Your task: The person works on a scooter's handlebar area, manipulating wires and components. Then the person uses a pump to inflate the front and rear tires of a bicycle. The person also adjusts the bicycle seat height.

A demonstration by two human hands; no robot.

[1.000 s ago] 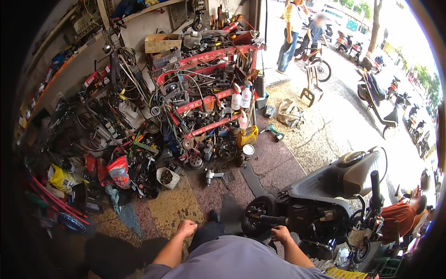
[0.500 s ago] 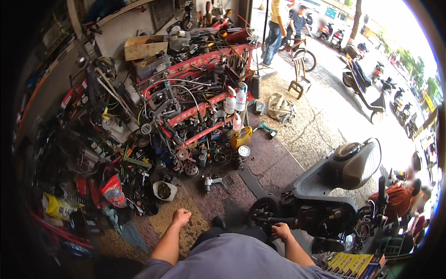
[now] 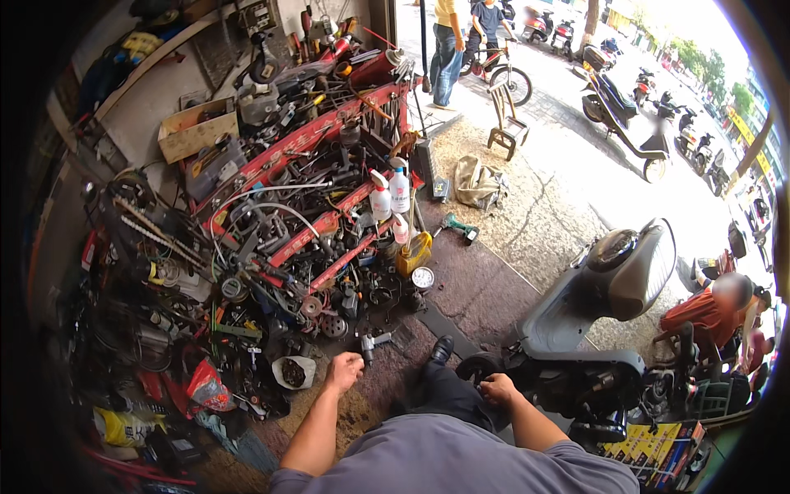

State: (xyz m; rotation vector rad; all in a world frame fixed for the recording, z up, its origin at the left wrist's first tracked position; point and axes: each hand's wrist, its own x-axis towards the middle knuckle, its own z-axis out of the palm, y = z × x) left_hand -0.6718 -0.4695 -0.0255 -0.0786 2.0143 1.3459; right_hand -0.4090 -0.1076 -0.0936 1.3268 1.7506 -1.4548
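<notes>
My left hand (image 3: 344,373) hangs in the air with its fingers curled in; whatever may be inside them is hidden. Closest to it, on the floor, lies a grey pistol-shaped power tool (image 3: 374,346), apart from the hand. My right hand (image 3: 497,387) is also closed, its palm side out of sight. Right by it are the dark wheel (image 3: 480,367) and the body of a grey scooter (image 3: 568,329); I cannot tell whether the hand touches them. My shoe (image 3: 443,349) is on the floor between the tool and the wheel.
Red-edged shelves (image 3: 304,123) full of tools and parts fill the left. In front are spray bottles (image 3: 399,185), a green cordless drill (image 3: 457,228) and a white tub (image 3: 294,372). A wooden chair frame (image 3: 506,123) and a cloth bag (image 3: 480,183) stand outside; a person (image 3: 724,309) sits at right.
I have stepped forward and one foot now shows ahead of me. My left hand has come nearer the pistol-shaped tool. My right hand stays beside the scooter, still closed.
</notes>
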